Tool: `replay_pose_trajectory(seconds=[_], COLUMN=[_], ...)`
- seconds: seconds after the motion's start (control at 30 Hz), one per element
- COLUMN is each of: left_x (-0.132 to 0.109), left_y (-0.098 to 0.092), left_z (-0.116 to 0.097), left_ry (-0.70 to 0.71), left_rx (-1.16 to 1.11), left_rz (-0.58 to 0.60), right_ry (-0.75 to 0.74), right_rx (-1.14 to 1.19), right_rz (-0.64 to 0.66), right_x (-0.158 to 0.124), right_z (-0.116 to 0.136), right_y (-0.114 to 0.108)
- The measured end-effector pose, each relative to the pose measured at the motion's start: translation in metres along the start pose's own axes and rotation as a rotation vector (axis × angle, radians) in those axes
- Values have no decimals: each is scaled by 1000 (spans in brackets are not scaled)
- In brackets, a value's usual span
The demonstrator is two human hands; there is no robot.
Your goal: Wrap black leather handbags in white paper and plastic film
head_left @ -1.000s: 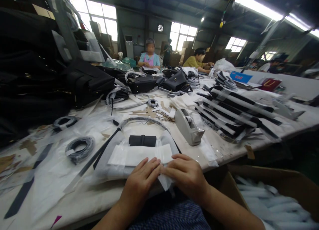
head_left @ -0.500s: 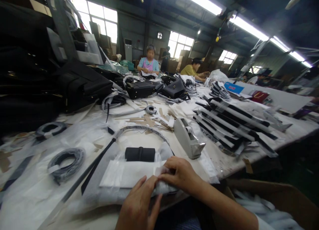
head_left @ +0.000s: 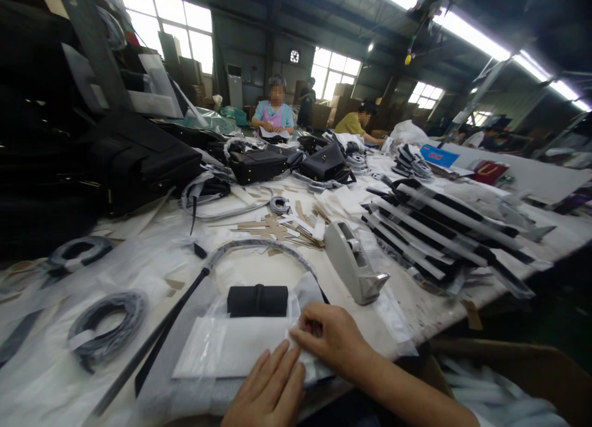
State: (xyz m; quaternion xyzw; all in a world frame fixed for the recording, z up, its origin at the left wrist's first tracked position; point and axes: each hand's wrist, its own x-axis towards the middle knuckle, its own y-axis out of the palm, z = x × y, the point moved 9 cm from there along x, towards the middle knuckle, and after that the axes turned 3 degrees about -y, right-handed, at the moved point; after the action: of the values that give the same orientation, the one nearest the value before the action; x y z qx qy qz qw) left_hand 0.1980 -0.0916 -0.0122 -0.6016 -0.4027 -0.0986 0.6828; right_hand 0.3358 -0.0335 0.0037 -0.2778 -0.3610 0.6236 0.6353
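A handbag (head_left: 157,377) wrapped in white sheet and clear plastic lies flat before me, its wrapped handle (head_left: 259,245) arching away. On its front sits a dark rolled piece with a band round it (head_left: 257,300), above a white rectangular sheet (head_left: 222,347). My left hand (head_left: 272,384) rests flat on the sheet's lower right, fingers stretched out. Beside it, my right hand (head_left: 326,334) is closed, thumb and fingertips pinched at the sheet's right edge; what is between them is too small to make out. A grey tape dispenser (head_left: 349,266) stands beyond my right hand.
Wrapped strap coils (head_left: 108,322) lie at left. Wrapped black pieces (head_left: 444,236) are stacked at right, and black bags (head_left: 143,155) are piled at left. Card strips (head_left: 272,226) are scattered behind the handle. A carton (head_left: 518,359) stands below the table edge. Two people (head_left: 274,115) work across the table.
My left hand has gone from partly curled fingers to lying flat on the white sheet. My right hand stays pinched at its right edge. The view has shifted slightly.
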Motion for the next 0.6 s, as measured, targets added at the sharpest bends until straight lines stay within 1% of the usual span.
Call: replay_pose_trajectory(seconds=[0.07,0.17,0.23,0.33,0.4,0.6], left_x=[-1,-2,-1,4,7,8], left_y=[5,6,6,10,11,10], left_z=[-3,-2,-2,-5,-4,-2], left_ry=[15,-33,-47,37,71,73], left_rx=[47,80,96,134,149,141], left_rz=[2,-61,-78,-7,32,45], right_ry=[-4,1,13,45,74,173], right_rx=[5,12,18,18,14,-26], right_rz=[-16,-42,-57,-59,-40,88], right_x=[2,3,4,6,8,21], right_z=[-1,-1,-2,-5,-8,-16], right_y=[-1,-2,-2,-1,1,6])
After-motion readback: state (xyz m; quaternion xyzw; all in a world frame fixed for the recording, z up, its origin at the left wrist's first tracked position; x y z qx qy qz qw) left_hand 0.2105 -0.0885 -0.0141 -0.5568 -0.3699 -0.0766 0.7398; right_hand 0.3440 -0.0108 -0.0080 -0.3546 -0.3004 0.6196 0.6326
